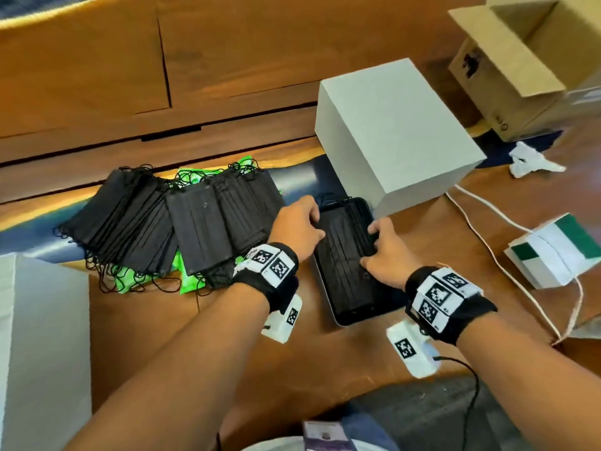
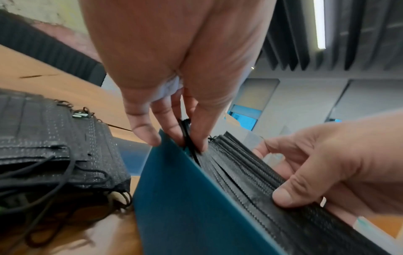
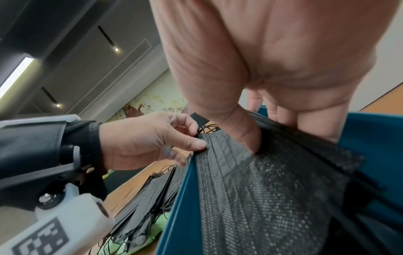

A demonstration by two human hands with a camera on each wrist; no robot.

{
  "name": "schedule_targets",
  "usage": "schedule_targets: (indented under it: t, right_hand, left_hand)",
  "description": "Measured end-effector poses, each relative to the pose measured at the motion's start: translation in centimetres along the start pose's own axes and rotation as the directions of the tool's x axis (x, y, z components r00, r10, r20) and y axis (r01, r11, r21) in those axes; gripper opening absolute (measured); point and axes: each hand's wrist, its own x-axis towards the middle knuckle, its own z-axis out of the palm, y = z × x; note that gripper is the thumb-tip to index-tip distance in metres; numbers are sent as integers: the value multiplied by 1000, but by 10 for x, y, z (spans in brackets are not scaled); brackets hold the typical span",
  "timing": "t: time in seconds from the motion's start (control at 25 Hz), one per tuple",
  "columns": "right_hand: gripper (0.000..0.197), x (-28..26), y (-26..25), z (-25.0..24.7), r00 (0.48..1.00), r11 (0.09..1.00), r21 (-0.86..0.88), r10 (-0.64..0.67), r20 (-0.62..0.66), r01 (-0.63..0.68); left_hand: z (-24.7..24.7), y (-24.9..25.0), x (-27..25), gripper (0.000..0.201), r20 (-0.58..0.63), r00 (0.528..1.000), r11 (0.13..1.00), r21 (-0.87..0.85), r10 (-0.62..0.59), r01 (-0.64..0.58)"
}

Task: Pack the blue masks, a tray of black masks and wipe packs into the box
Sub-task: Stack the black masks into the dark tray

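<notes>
A tray point(image 1: 326, 299) with teal walls point(image 2: 185, 198) lies on the wooden table and holds a stack of black masks point(image 1: 348, 255). My left hand point(image 1: 316, 220) pinches the stack's ear loops point(image 2: 188, 138) at the tray's far left edge. At the right side my right hand point(image 1: 370, 247) grips the same stack, thumb point(image 3: 250, 138) on top and fingers down between masks and tray wall. Loose black masks point(image 1: 169, 229) are fanned out to the left over green wipe packs point(image 1: 128, 278). No blue masks are in view.
A white box point(image 1: 396, 131) stands just behind the tray. An open cardboard box point(image 1: 520, 60) is at the back right. White-and-green packs point(image 1: 559, 252) and a white cable point(image 1: 487, 242) lie to the right. Another white box point(image 1: 42, 353) stands at the near left.
</notes>
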Motion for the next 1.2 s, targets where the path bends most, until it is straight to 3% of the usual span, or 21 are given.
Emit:
schedule_targets:
  t: [0.16, 0.36, 0.48, 0.64, 0.76, 0.84, 1.04, 1.2]
  right_hand:
    - [41, 5, 1, 0, 995, 996, -85, -9, 103, 18]
    - [36, 17, -1, 4, 975, 974, -216, 105, 197, -61]
    - [33, 16, -5, 4, 981, 935, -355, 83, 177, -15]
    - [35, 6, -18, 3, 981, 873, -458, -101, 166, 167]
    - [34, 9, -18, 15, 926, 813, -550, 35, 375, 192]
    - [38, 12, -17, 19, 894, 802, -575, 128, 430, 161]
    - [27, 9, -48, 5, 905, 853, -462, -28, 426, 244]
    - [18, 4, -98, 7, 877, 978, -136, -75, 474, 157]
  left_hand:
    - [4, 0, 1, 11, 102, 990, 937, 327, 93, -122]
    - [7, -6, -3, 28, 173, 976, 776, 595, 132, -211]
    - [7, -8, -4, 28, 164, 976, 788, 579, 141, -211]
    - [7, -8, -4, 21, 134, 979, 805, 557, 154, -203]
    - [7, -10, -5, 21, 139, 978, 816, 540, 155, -206]
    - [6, -13, -7, 21, 134, 976, 846, 487, 173, -217]
    - [-13, -35, -15, 15, -55, 976, 954, 227, 212, -195]
    - [-41, -67, -19, 17, -134, 991, 981, 193, 16, 10]
